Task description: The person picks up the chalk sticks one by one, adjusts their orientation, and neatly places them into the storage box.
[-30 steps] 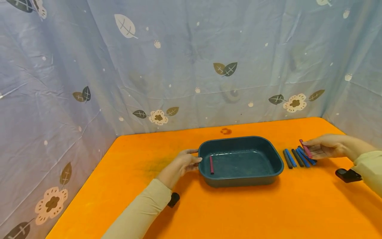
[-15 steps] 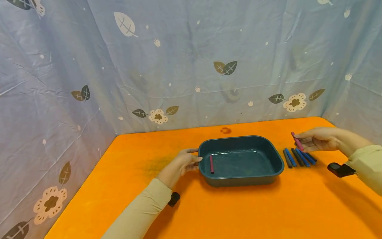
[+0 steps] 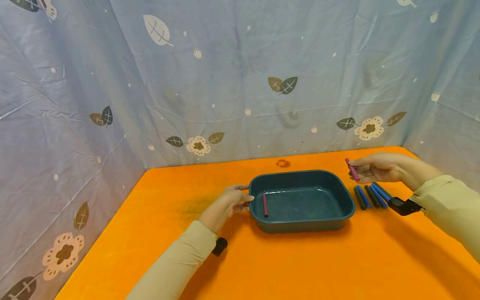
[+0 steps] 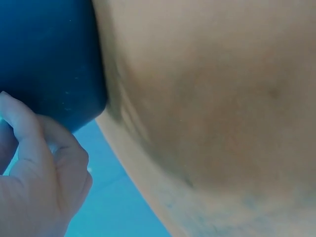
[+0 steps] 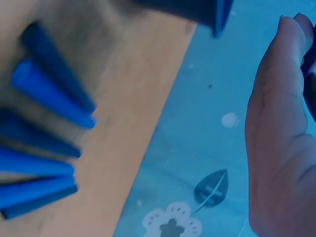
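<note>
Magenta stick [image 3: 352, 170] pinched in a person's right hand [image 3: 383, 167] has swung leftward past the blue and black sticks [image 3: 372, 196] to just outside the dark teal tray [image 3: 300, 226], nearer the matching stick [image 3: 265, 205] inside, as the left hand [image 3: 233, 202] grips the tray's left rim

A: From where I stand: table [image 3: 285, 266] orange, tray [image 3: 300, 226] dark blue-green. Next?
B: Magenta sticks [image 3: 265, 205], blue sticks [image 3: 363, 196], charcoal sticks [image 3: 359, 198].
A: Hanging cloth [image 3: 225, 62]?
B: Grey-blue, printed leaves [image 3: 157, 30], cream flowers [image 3: 369, 128] with brown centres. Sleeves [image 3: 172, 258] pale yellow.
</note>
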A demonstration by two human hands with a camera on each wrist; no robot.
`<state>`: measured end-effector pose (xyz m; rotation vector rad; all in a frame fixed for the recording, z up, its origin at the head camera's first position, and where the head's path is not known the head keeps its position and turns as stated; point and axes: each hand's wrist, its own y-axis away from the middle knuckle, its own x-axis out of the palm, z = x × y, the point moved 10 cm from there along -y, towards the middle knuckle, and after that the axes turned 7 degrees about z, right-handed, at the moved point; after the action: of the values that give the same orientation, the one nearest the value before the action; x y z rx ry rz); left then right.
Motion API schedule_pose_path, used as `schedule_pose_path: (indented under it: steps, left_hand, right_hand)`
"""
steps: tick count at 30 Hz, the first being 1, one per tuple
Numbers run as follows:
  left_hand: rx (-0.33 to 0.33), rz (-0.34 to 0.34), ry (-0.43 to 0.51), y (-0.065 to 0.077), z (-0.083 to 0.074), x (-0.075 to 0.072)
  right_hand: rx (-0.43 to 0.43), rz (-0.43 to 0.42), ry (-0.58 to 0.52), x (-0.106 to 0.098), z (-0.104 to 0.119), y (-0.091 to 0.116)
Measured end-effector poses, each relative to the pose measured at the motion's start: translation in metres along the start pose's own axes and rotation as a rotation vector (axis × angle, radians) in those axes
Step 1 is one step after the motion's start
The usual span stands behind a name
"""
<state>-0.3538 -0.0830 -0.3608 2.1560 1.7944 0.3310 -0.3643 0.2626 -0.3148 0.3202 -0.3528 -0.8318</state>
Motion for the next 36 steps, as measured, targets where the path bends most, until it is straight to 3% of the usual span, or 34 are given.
schedule_pose_path:
  steps: [11,20,36]
  left_hand:
    - [-0.005,0.004,-0.017,0.001,-0.002,0.000]
    - [0.003,-0.013,-0.012,0.001,-0.001,0.000]
    - [-0.022,-0.001,-0.005,-0.001,0.002,0.000]
  right_hand:
    - [-0.021,-0.147,-0.016,0.018,0.017,-0.026]
    - [-0.067,-0.144,-0.030,0.034,0.027,-0.042]
    - [-0.053,-0.117,-0.035,0.057,0.032,-0.066]
